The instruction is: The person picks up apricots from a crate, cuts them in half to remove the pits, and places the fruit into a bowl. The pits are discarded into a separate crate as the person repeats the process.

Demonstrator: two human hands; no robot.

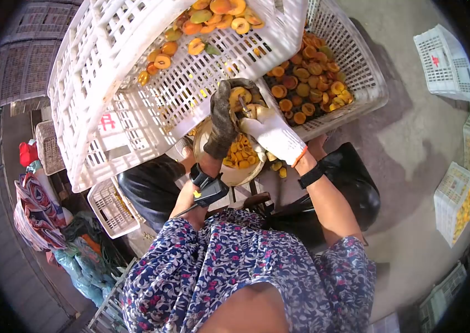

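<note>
My left hand [223, 119], in a dark, stained glove, is closed around an apricot [239, 97] showing its orange flesh. In a white glove, my right hand [271, 133] grips a small tool [244, 109] with a metal tip touching the fruit; its exact kind is hard to make out. Below both hands is a round bucket [239, 178] containing yellow-orange pieces [240, 152]. A tilted white crate [168, 108] with apricots [213, 19] rises at the upper left. Beyond my right hand stands another white crate [365, 72] with many apricot halves [310, 77].
Several white crates stand at the far right, one holding yellow fruit [463, 216]. A smaller white crate [114, 208] sits by my left knee. Striped cloth [38, 211] and bluish plastic bags [82, 269] lie at the left.
</note>
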